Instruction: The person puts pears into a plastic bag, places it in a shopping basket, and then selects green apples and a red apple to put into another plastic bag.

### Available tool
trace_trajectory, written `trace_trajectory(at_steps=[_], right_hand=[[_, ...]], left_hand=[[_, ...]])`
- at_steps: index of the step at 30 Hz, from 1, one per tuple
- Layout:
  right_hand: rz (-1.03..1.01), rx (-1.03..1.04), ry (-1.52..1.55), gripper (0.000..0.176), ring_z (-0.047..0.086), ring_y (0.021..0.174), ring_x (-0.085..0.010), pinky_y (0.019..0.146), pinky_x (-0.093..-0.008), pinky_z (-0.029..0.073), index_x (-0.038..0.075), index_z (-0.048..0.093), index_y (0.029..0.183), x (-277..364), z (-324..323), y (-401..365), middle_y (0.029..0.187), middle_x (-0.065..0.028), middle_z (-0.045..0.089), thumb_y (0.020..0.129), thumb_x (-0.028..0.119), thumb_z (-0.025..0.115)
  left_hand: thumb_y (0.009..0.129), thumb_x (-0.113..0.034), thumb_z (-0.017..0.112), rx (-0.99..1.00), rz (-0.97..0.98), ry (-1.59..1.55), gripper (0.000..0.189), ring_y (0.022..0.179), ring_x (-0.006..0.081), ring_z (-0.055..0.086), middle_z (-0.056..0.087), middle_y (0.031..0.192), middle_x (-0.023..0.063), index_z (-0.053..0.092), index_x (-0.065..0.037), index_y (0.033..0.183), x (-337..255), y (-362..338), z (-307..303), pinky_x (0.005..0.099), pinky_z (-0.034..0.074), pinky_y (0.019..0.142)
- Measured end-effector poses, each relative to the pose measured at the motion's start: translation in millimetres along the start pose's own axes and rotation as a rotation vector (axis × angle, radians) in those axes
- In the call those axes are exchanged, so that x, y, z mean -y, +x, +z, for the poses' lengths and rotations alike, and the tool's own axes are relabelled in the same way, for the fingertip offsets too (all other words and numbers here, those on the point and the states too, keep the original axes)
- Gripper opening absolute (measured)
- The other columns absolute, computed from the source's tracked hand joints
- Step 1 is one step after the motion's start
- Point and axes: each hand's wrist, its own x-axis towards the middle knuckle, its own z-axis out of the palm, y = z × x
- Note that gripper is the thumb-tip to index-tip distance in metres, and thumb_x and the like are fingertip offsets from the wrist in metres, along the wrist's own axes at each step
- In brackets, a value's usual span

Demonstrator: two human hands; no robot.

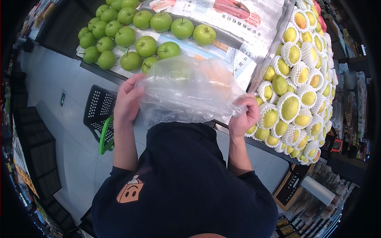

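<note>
A clear plastic bag (186, 93) stretches between my two hands in front of my chest, over the near edge of the fruit display. At its left side, my left hand (129, 95) grips the film with thumb and fingers. My right hand (245, 116) pinches a bunched corner at the other end. Green and orange patches show dimly through the wrinkled plastic. Just beyond the bag, green apples (147, 46) lie in rows on printed paper, and the bag's upper edge overlaps the closest ones.
Yellow-green fruit in white foam nets (289, 107) is piled on the right, behind a divider. Newspaper (254, 23) covers the display at the back. A black shopping basket (97, 109) with a green handle (106, 135) is on the floor at left. A sign board (293, 186) stands lower right.
</note>
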Motion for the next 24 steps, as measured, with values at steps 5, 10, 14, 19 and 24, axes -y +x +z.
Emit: trace_trajectory(at_steps=[5, 10, 14, 19, 24], right_hand=[[0.209, 0.007, 0.246, 0.043, 0.059, 0.079, -0.0153, 0.072, -0.0238, 0.047, -0.009, 0.051, 0.124, 11.9, 4.2, -0.3, 0.083, -0.0094, 0.061, 0.093, 0.021, 0.051], [0.67, 0.247, 0.686, 0.087, 0.063, 0.081, -0.0171, 0.074, -0.0272, 0.051, -0.014, 0.052, 0.132, 14.1, -15.2, 25.8, 0.085, -0.0133, 0.067, 0.099, 0.063, 0.029], [0.76, 0.489, 0.604, 0.09, 0.067, 0.089, -0.0192, 0.078, -0.0293, 0.052, -0.012, 0.066, 0.117, 17.6, -21.6, 33.2, 0.097, -0.0168, 0.072, 0.098, 0.069, 0.03], [0.592, 0.892, 0.158, 0.061, 0.068, 0.101, -0.0248, 0.087, -0.035, 0.053, -0.007, 0.071, 0.101, 20.2, -19.4, 49.1, 0.117, -0.0236, 0.068, 0.094, 0.051, 0.054], [0.529, 0.533, 0.644, 0.03, 0.062, 0.114, -0.0451, 0.094, -0.0437, 0.052, -0.005, 0.069, 0.078, 12.3, -23.0, 44.0, 0.143, -0.0342, 0.049, 0.075, 0.024, 0.061]], left_hand=[[0.086, -0.011, 0.074, -0.028, -0.067, 0.072, 0.039, 0.096, 0.0152, 0.067, 0.07, 0.112, 0.0082, 0.062, 0.002, 0.121, 0.2, -1.8, -2.4, 0.0299, 0.054, 0.089], [0.08, -0.001, 0.075, 0.084, 0.02, 0.282, 0.032, 0.096, 0.0124, 0.065, 0.07, 0.109, 0.0059, 0.065, 0.001, 0.111, -3.3, -7.3, 4.2, 0.028, 0.052, 0.087], [0.079, 0.004, 0.067, 0.339, -0.023, 0.471, 0.015, 0.095, 0.0108, 0.064, 0.07, 0.104, 0.0062, 0.064, 0.001, 0.093, -19.1, -5.2, 35.0, 0.0272, 0.051, 0.086], [0.075, 0.007, 0.062, 0.32, 0.054, 0.831, 0.013, 0.093, 0.0122, 0.064, 0.072, 0.104, 0.0142, 0.052, -0.001, 0.076, -12.9, -1.8, 53.9, 0.0288, 0.052, 0.084], [0.073, 0.004, 0.069, 0.002, 0.334, 0.827, 0.019, 0.092, 0.015, 0.065, 0.071, 0.108, 0.0168, 0.051, -0.002, 0.074, -4.2, -1.5, 46.8, 0.0289, 0.051, 0.082]])
